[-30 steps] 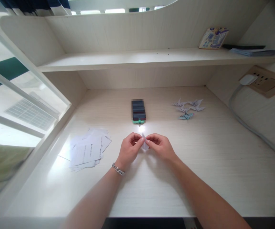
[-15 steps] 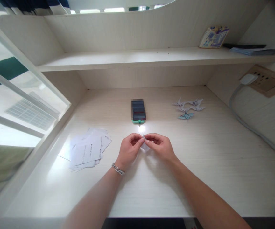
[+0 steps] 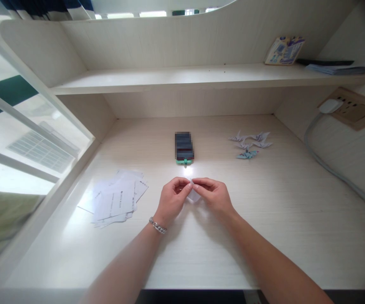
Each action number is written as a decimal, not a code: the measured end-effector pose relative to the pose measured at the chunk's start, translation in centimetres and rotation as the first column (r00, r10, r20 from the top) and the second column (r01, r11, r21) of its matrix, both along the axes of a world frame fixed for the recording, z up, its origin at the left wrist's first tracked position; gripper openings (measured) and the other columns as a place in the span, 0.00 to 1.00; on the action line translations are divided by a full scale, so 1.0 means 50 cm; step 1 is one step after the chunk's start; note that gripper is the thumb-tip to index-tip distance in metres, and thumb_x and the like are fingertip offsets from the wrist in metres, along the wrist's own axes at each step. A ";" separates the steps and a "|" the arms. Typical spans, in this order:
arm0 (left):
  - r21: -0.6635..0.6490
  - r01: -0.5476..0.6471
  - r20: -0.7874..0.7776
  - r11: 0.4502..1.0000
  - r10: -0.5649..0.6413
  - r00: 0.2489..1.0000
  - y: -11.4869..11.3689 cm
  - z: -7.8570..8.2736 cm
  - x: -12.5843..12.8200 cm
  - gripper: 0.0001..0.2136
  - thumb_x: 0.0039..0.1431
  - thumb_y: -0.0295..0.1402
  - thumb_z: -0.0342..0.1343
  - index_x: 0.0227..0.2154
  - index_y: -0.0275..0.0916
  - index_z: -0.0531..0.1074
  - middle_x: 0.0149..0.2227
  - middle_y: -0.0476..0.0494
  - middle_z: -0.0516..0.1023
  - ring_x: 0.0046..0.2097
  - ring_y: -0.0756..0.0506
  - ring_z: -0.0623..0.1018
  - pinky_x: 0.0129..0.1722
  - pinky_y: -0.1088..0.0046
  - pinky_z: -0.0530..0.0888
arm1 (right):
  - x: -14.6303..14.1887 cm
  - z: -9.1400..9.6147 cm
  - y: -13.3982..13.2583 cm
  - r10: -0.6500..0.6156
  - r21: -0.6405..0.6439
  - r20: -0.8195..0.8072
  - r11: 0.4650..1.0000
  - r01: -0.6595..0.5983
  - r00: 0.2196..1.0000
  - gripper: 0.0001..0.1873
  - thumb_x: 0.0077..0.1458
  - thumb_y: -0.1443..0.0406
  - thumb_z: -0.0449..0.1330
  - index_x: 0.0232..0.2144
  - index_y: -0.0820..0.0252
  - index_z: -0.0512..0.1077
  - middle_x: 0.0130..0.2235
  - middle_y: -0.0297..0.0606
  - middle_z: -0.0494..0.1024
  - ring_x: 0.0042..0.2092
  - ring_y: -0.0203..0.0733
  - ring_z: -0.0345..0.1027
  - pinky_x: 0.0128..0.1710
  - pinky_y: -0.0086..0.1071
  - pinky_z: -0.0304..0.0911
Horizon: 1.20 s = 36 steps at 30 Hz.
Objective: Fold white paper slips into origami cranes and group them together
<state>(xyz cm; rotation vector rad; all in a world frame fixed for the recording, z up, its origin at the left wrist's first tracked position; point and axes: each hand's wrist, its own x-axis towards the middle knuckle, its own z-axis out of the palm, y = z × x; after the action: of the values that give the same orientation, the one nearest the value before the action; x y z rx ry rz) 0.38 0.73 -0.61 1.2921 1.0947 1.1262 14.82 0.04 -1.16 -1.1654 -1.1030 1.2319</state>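
Both my hands meet over the middle of the pale wooden desk (image 3: 265,219). My left hand (image 3: 171,199), with a metal bracelet at the wrist, pinches one side of a small folded piece of white paper (image 3: 194,195). My right hand (image 3: 213,196) pinches the other side, its fingertips closed on the top fold. Most of the paper is hidden between the fingers, just above the desk surface.
A phone (image 3: 184,147) lies just beyond my hands. A loose pile of white paper sheets (image 3: 115,198) sits to the left. Several folded paper cranes (image 3: 249,144) lie at the back right. A shelf above carries a packet (image 3: 284,50); a wall socket with plug and cable (image 3: 328,106) is at right.
The hands have stayed in place. The fingers have pressed the paper lower and closer together, so less of it shows than before.
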 end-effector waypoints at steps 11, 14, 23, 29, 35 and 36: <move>0.025 -0.109 0.013 0.994 0.109 0.994 -0.004 -0.004 0.008 0.09 0.51 0.36 0.59 0.32 0.36 0.73 0.33 0.43 0.77 0.36 0.47 0.75 0.37 0.71 0.71 | -0.007 0.003 -0.004 0.007 0.036 -0.003 0.999 -0.007 1.000 0.12 0.44 0.60 0.65 0.33 0.58 0.78 0.37 0.42 0.78 0.39 0.46 0.72 0.38 0.39 0.67; 0.025 -0.129 0.025 0.991 0.129 0.991 -0.006 -0.004 0.010 0.09 0.50 0.36 0.59 0.32 0.36 0.74 0.34 0.43 0.77 0.36 0.47 0.76 0.38 0.71 0.72 | -0.008 0.001 -0.004 0.013 0.038 -0.019 0.999 -0.012 1.000 0.12 0.44 0.60 0.65 0.33 0.58 0.78 0.37 0.42 0.79 0.40 0.47 0.72 0.39 0.40 0.67; 0.036 -0.154 0.013 0.987 0.154 0.988 -0.004 0.001 0.011 0.08 0.49 0.35 0.60 0.31 0.37 0.75 0.33 0.44 0.78 0.36 0.47 0.76 0.37 0.71 0.72 | -0.013 -0.002 -0.006 -0.003 0.011 -0.082 1.000 0.004 0.997 0.13 0.43 0.60 0.66 0.33 0.58 0.78 0.37 0.42 0.79 0.40 0.48 0.72 0.42 0.41 0.66; 0.043 -0.132 0.010 0.990 0.132 0.991 -0.003 0.000 0.009 0.07 0.50 0.34 0.59 0.32 0.37 0.74 0.34 0.45 0.77 0.37 0.48 0.75 0.38 0.73 0.72 | -0.015 -0.007 -0.006 -0.010 0.006 -0.135 1.000 0.011 0.991 0.11 0.43 0.62 0.66 0.33 0.58 0.78 0.37 0.41 0.79 0.41 0.46 0.71 0.42 0.40 0.65; 0.038 -0.127 0.015 0.991 0.126 0.992 -0.004 0.000 0.009 0.08 0.50 0.34 0.59 0.32 0.37 0.74 0.34 0.44 0.77 0.36 0.48 0.76 0.38 0.72 0.72 | -0.016 -0.007 -0.005 -0.027 -0.032 -0.187 0.999 0.021 0.982 0.11 0.42 0.63 0.67 0.32 0.58 0.78 0.37 0.41 0.79 0.40 0.46 0.71 0.42 0.40 0.64; 0.040 -0.126 0.015 0.991 0.125 0.992 -0.004 0.000 0.009 0.08 0.50 0.35 0.59 0.32 0.37 0.74 0.34 0.44 0.77 0.37 0.47 0.76 0.38 0.72 0.72 | -0.017 -0.007 -0.005 -0.028 -0.039 -0.194 0.999 0.021 0.981 0.11 0.41 0.63 0.68 0.32 0.58 0.78 0.37 0.41 0.79 0.40 0.46 0.71 0.42 0.40 0.64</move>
<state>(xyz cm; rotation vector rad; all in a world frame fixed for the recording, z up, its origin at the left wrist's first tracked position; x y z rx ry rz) 0.82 0.54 -0.63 1.2605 1.1626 1.2538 13.98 -0.21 -1.52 -1.0582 -0.9209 1.3219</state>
